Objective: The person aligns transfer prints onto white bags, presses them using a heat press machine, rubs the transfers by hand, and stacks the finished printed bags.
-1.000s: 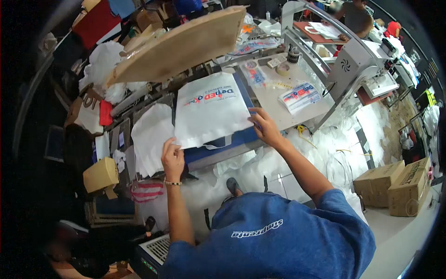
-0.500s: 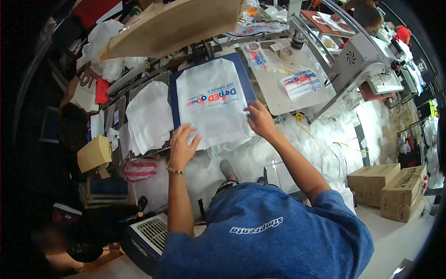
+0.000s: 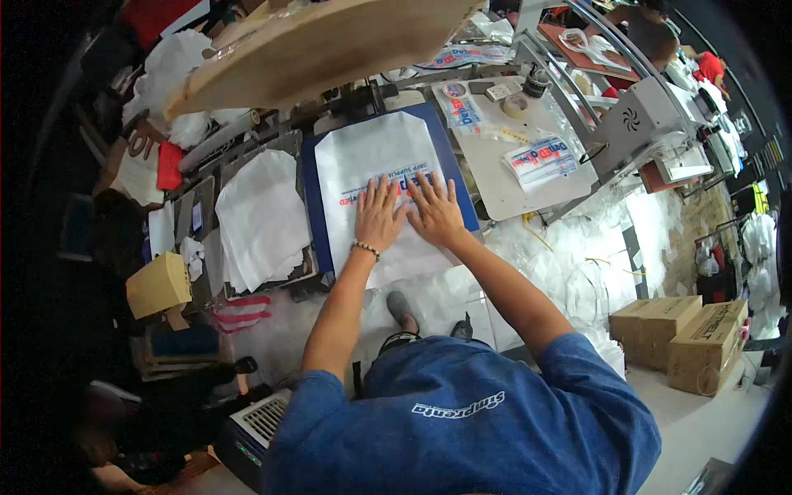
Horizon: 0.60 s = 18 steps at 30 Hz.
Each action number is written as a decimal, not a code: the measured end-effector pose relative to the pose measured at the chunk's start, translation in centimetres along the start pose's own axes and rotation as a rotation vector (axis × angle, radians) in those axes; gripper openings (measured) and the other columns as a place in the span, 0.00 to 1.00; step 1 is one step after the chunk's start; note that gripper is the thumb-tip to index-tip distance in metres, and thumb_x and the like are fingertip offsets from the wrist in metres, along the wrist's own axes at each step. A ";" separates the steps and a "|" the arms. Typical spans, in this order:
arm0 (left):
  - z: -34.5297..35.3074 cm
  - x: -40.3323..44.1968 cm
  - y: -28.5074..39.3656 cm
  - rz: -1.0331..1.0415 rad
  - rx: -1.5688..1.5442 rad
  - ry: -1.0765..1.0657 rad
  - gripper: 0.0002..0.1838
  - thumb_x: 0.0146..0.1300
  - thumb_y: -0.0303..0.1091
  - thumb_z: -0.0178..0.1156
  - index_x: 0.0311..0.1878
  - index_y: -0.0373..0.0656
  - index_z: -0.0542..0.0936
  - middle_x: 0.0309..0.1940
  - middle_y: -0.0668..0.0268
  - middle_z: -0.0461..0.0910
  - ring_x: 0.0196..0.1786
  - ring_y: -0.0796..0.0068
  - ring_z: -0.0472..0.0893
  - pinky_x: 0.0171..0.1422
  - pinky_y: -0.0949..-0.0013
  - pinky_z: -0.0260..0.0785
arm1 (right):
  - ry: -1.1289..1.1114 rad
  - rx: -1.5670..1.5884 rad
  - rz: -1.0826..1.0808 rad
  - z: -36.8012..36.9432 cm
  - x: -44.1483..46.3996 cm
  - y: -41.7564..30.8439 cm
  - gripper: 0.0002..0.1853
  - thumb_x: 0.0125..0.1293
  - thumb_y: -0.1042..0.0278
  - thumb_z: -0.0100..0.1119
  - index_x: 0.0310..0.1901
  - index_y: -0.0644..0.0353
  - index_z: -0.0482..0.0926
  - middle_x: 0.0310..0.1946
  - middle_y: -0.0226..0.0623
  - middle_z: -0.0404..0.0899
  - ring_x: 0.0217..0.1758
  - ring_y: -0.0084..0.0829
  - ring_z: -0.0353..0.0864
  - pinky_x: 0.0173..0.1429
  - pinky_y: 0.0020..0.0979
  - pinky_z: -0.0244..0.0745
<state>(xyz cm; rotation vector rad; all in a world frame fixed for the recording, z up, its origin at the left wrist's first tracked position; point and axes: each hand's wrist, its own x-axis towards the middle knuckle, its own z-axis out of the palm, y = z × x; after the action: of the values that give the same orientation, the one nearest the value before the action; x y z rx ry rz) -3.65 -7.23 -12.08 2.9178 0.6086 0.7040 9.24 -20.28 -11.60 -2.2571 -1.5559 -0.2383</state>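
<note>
A blue board (image 3: 434, 129) carries a white printed sheet (image 3: 355, 153), its long axis running away from the wearer. The sheet extends beneath and beyond both equally near hands, left (image 3: 380, 221) and right (image 3: 437, 219), open flat, grasping nothing.

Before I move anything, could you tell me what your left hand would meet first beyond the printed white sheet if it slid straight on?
Probably the far margin of the blue board under the sheet; whether the left hand would clear the raised board is unclear.
</note>
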 end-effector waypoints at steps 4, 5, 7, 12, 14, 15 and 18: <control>-1.6 -0.9 -2.6 -0.119 0.039 -0.116 0.35 0.75 0.56 0.51 0.76 0.43 0.67 0.79 0.50 0.60 0.80 0.41 0.57 0.79 0.35 0.49 | 0.019 0.030 -0.007 -0.2 -0.9 1.4 0.35 0.74 0.41 0.49 0.77 0.49 0.64 0.80 0.44 0.56 0.83 0.56 0.50 0.81 0.64 0.41; -1.9 -1.4 -3.9 -0.118 0.032 -0.116 0.35 0.75 0.56 0.51 0.76 0.43 0.67 0.79 0.50 0.60 0.80 0.41 0.57 0.79 0.35 0.49 | 0.016 -0.005 -0.001 -0.9 -1.0 1.6 0.35 0.74 0.42 0.50 0.77 0.50 0.63 0.80 0.46 0.56 0.83 0.57 0.50 0.81 0.64 0.42; -2.4 -2.2 -5.5 -0.352 0.188 -0.152 0.34 0.75 0.55 0.52 0.76 0.43 0.67 0.79 0.50 0.60 0.80 0.38 0.57 0.79 0.34 0.48 | -0.009 0.034 0.018 -1.5 -0.6 2.2 0.34 0.73 0.46 0.54 0.76 0.50 0.65 0.79 0.47 0.57 0.82 0.58 0.50 0.80 0.64 0.43; -4.9 1.3 -3.8 -0.254 0.052 0.143 0.34 0.74 0.53 0.53 0.75 0.42 0.67 0.78 0.49 0.61 0.79 0.37 0.57 0.79 0.34 0.49 | 0.149 0.187 0.084 -1.9 1.8 2.2 0.33 0.69 0.52 0.58 0.74 0.49 0.68 0.79 0.49 0.58 0.82 0.60 0.50 0.80 0.65 0.43; -3.7 1.4 -2.8 -0.172 -0.080 0.239 0.33 0.74 0.51 0.54 0.75 0.42 0.68 0.77 0.49 0.61 0.79 0.37 0.58 0.79 0.34 0.50 | 0.108 0.063 0.056 -2.0 2.6 1.6 0.32 0.71 0.51 0.57 0.75 0.48 0.68 0.79 0.49 0.56 0.82 0.61 0.50 0.80 0.66 0.42; -2.2 0.7 -2.9 -0.052 -0.076 0.081 0.31 0.74 0.49 0.55 0.74 0.41 0.69 0.77 0.49 0.62 0.78 0.38 0.59 0.78 0.34 0.51 | 0.108 0.065 0.054 -1.7 2.6 1.7 0.32 0.71 0.51 0.57 0.75 0.48 0.68 0.79 0.49 0.56 0.82 0.61 0.50 0.80 0.66 0.42; -1.9 0.2 -5.7 -0.035 -0.017 -0.057 0.28 0.74 0.46 0.55 0.70 0.40 0.73 0.75 0.48 0.65 0.77 0.41 0.63 0.76 0.35 0.54 | 0.043 -0.026 0.216 -1.0 1.9 3.0 0.33 0.72 0.50 0.56 0.76 0.47 0.66 0.80 0.48 0.54 0.82 0.62 0.49 0.78 0.69 0.47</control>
<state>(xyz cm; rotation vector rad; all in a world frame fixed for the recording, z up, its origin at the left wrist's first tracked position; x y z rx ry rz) -6.45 -1.92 -11.26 2.8931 0.6422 0.6167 12.78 -19.96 -10.62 -2.4006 -1.2821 -0.2466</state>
